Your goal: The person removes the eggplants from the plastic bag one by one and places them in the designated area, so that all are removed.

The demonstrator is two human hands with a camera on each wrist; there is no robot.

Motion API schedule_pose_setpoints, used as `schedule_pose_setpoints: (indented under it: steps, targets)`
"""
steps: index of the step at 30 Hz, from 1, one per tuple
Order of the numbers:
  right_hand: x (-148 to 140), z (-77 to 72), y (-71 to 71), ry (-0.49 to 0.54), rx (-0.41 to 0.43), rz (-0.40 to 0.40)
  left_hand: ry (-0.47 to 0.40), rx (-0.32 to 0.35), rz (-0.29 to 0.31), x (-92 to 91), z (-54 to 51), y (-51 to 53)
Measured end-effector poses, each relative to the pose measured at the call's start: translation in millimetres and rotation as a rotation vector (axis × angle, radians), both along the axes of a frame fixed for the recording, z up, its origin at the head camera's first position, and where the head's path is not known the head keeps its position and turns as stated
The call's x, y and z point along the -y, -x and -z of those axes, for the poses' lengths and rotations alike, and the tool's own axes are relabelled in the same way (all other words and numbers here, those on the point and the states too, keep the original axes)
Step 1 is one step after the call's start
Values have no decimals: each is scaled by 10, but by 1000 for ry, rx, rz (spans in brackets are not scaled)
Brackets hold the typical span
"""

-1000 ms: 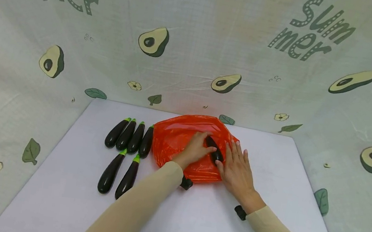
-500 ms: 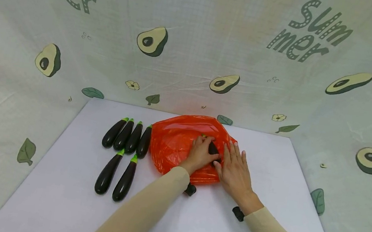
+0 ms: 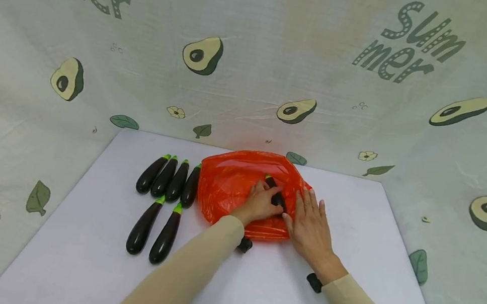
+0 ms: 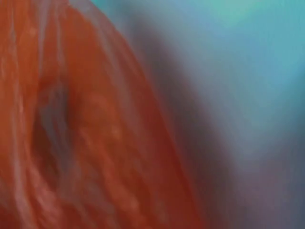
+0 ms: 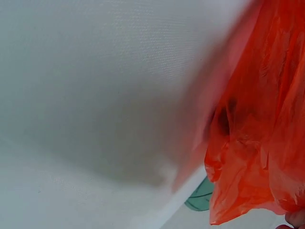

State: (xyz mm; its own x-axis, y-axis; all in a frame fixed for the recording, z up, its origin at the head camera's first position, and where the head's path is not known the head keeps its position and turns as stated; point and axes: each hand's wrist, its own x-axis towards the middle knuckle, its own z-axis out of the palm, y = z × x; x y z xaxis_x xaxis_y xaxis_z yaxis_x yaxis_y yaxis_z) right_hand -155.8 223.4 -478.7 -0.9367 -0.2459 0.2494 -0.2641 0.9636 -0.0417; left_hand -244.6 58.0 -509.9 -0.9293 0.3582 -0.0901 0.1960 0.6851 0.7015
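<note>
A red plastic bag lies spread on the white table, its mouth facing me. Inside it my left hand reaches over a dark eggplant, thumb and fingers bent around its lower part; its green stem end points away. My right hand rests against the bag's right side with straight fingers, the thumb near the opening. The left wrist view holds only the blurred bag with a dark patch. In the right wrist view the bag hangs at the right, a fingertip at the corner.
Left of the bag lie several eggplants in a row, stems pointing away. Two more eggplants lie nearer me. Behind the white table hangs a printed cloth.
The left hand has slid toward me along the eggplant, baring its stem end. The right hand has stayed at the bag's side. The eggplants outside the bag have not moved.
</note>
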Motion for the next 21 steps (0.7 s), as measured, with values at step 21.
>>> schedule_pose_setpoints:
  steps: [21]
  targets:
    - [-13, 11, -10, 13, 38, 17, -259, 231, -51, 453, -104, 126]
